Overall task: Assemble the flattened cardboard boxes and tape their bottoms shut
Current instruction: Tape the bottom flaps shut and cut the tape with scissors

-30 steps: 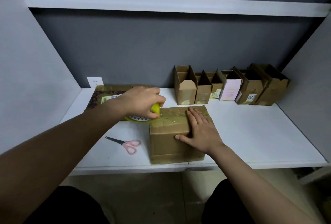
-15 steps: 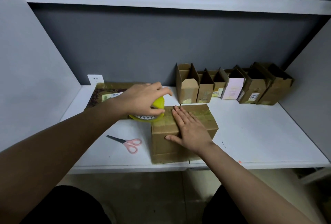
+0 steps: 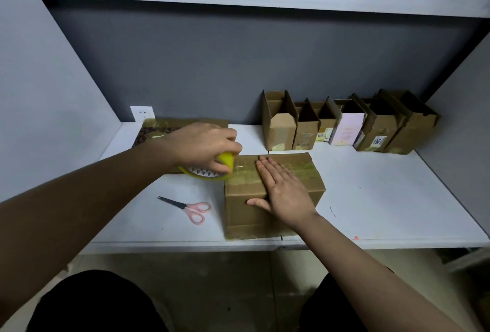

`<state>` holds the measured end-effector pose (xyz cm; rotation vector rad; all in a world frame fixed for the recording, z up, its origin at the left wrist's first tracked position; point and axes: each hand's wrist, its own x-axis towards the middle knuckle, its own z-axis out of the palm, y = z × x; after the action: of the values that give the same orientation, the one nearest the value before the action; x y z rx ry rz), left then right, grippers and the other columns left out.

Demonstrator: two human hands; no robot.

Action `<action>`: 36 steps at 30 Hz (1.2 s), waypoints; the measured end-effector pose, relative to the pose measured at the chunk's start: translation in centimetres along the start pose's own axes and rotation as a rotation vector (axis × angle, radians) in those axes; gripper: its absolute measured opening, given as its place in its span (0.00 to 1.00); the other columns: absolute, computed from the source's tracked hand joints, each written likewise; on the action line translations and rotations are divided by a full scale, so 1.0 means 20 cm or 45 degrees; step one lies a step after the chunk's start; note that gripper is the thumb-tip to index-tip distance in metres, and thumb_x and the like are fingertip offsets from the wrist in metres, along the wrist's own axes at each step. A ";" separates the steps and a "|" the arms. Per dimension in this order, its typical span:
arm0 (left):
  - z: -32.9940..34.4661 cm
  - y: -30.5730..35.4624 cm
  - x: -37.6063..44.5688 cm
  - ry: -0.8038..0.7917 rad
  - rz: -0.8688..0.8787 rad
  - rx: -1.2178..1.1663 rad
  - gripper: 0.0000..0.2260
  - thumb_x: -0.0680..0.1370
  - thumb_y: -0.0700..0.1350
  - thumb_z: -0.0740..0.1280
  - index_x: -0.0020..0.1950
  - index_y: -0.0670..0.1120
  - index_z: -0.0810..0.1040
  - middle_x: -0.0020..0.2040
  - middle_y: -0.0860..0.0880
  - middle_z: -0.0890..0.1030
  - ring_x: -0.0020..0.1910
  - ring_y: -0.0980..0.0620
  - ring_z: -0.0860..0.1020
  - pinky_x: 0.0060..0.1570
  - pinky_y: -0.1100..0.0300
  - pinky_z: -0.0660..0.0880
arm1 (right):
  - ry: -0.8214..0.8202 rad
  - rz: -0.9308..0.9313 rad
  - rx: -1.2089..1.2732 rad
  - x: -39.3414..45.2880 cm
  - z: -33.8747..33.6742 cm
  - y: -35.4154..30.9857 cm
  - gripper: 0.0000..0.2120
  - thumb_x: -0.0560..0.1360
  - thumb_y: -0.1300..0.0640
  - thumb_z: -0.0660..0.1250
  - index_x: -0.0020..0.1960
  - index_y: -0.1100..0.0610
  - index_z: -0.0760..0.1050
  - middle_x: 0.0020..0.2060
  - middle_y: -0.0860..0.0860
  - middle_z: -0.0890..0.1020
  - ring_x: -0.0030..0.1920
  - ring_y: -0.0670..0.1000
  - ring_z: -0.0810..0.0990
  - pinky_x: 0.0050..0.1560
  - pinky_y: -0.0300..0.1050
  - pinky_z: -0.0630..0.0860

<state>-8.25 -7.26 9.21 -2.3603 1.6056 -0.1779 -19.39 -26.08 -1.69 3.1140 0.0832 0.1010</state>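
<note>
Left hand [image 3: 204,143]: fingers curled around yellow tape dispenser [image 3: 212,171] at box [image 3: 270,196] edge.
Right hand [image 3: 285,193]: fingers flat, pressing box top.
Scissors [image 3: 189,209]: on desk [image 3: 384,199], left of box.
Assembled boxes [image 3: 347,124]: row along the back wall.

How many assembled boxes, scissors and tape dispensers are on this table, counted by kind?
Assembled boxes: 7 (back row 6, front box 1)
Scissors: 1
Tape dispenser: 1
Total: 9
</note>
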 end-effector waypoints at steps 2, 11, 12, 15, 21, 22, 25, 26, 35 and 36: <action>0.01 -0.01 -0.01 -0.055 0.007 0.030 0.18 0.74 0.60 0.64 0.60 0.52 0.73 0.55 0.49 0.73 0.53 0.47 0.76 0.47 0.52 0.76 | 0.030 -0.017 0.003 0.00 0.00 0.00 0.43 0.72 0.29 0.45 0.70 0.61 0.70 0.68 0.56 0.73 0.68 0.54 0.73 0.67 0.50 0.61; 0.14 -0.06 -0.12 0.017 0.067 0.112 0.14 0.63 0.51 0.75 0.45 0.50 0.77 0.40 0.47 0.77 0.35 0.44 0.79 0.27 0.61 0.65 | 0.048 -0.076 -0.002 0.01 -0.01 0.01 0.48 0.71 0.26 0.36 0.77 0.58 0.55 0.76 0.53 0.58 0.76 0.52 0.58 0.71 0.46 0.43; 0.17 -0.06 -0.12 0.037 0.067 0.102 0.14 0.63 0.51 0.75 0.45 0.50 0.78 0.40 0.47 0.77 0.34 0.45 0.78 0.27 0.62 0.64 | 0.063 -0.092 -0.012 0.01 -0.01 0.02 0.48 0.70 0.26 0.36 0.78 0.57 0.51 0.77 0.52 0.54 0.77 0.51 0.54 0.71 0.45 0.39; 0.22 -0.04 -0.14 0.095 0.067 0.084 0.15 0.61 0.51 0.77 0.43 0.49 0.79 0.38 0.47 0.76 0.31 0.48 0.77 0.25 0.63 0.64 | 0.099 -0.104 -0.006 0.01 -0.01 0.02 0.49 0.68 0.25 0.35 0.79 0.55 0.47 0.78 0.51 0.50 0.78 0.50 0.49 0.69 0.43 0.34; 0.34 -0.02 -0.17 0.169 0.020 -0.026 0.19 0.62 0.53 0.79 0.47 0.48 0.78 0.41 0.46 0.76 0.33 0.48 0.78 0.23 0.59 0.73 | 0.100 -0.108 0.040 -0.01 -0.02 0.03 0.41 0.72 0.28 0.45 0.78 0.48 0.41 0.78 0.50 0.49 0.78 0.50 0.47 0.69 0.42 0.33; 0.36 -0.01 -0.18 0.165 -0.008 -0.047 0.19 0.62 0.53 0.79 0.47 0.48 0.78 0.41 0.46 0.76 0.34 0.48 0.78 0.24 0.58 0.73 | 0.096 -0.122 0.037 -0.01 -0.02 0.03 0.40 0.72 0.28 0.45 0.78 0.45 0.41 0.78 0.51 0.49 0.78 0.52 0.48 0.70 0.43 0.34; 0.41 0.03 -0.17 0.160 -0.125 -0.106 0.20 0.65 0.56 0.76 0.51 0.48 0.77 0.46 0.47 0.76 0.39 0.48 0.78 0.29 0.58 0.73 | 0.056 -0.129 0.023 0.00 -0.03 0.03 0.38 0.72 0.27 0.45 0.78 0.42 0.46 0.78 0.52 0.52 0.78 0.53 0.51 0.71 0.45 0.37; 0.43 0.05 -0.16 0.163 -0.184 -0.138 0.19 0.68 0.56 0.74 0.54 0.48 0.76 0.49 0.47 0.76 0.43 0.48 0.78 0.33 0.58 0.73 | 0.061 -0.121 0.030 0.00 -0.03 0.03 0.38 0.72 0.27 0.45 0.78 0.42 0.49 0.78 0.52 0.54 0.77 0.53 0.53 0.71 0.45 0.39; 0.46 0.27 -0.06 0.235 -0.497 -0.583 0.20 0.69 0.54 0.72 0.57 0.49 0.71 0.54 0.49 0.74 0.51 0.46 0.76 0.40 0.57 0.69 | 0.142 -0.096 0.148 0.00 -0.02 -0.19 0.39 0.75 0.31 0.37 0.78 0.53 0.52 0.77 0.50 0.52 0.78 0.51 0.48 0.76 0.50 0.41; 0.45 0.30 -0.04 0.226 -0.555 -0.649 0.20 0.70 0.53 0.72 0.57 0.50 0.70 0.55 0.50 0.73 0.52 0.47 0.75 0.41 0.57 0.68 | 0.129 -0.099 0.142 0.00 0.00 -0.17 0.39 0.76 0.32 0.36 0.78 0.53 0.51 0.77 0.50 0.52 0.78 0.51 0.48 0.76 0.50 0.42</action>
<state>-11.66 -7.10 -1.13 -3.1546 1.2927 -0.0698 -19.56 -22.66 -1.71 3.2105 0.2192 0.2616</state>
